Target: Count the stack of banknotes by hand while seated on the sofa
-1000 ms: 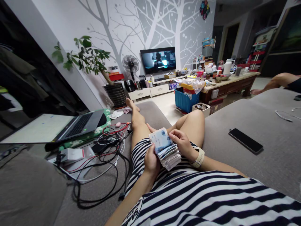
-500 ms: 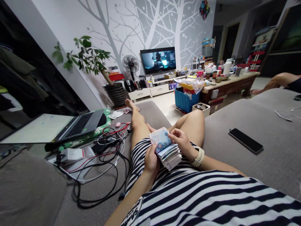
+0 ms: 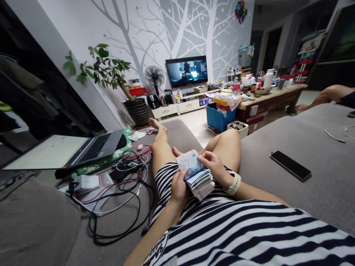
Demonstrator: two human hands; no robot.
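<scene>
A thick stack of banknotes (image 3: 201,183) sits in front of my striped shirt, above my lap. My left hand (image 3: 179,189) grips it from below and at the side. A pale blue banknote (image 3: 189,164) marked with a 10 lies on top, its far end fanned up from the stack. My right hand (image 3: 214,166), with a pale watch band (image 3: 233,183) on the wrist, pinches that note's edge between its fingers. The lower notes are creased and uneven.
I sit on a grey sofa (image 3: 277,199) with my legs raised. A laptop (image 3: 94,149) and tangled cables (image 3: 124,181) lie to the left, and a black phone (image 3: 290,165) to the right. Another person's leg (image 3: 330,94) shows at far right, beyond a blue crate (image 3: 217,118).
The top banknote has tilted down toward the stack since a second ago, and its 10 now shows. My hands have shifted only slightly.
</scene>
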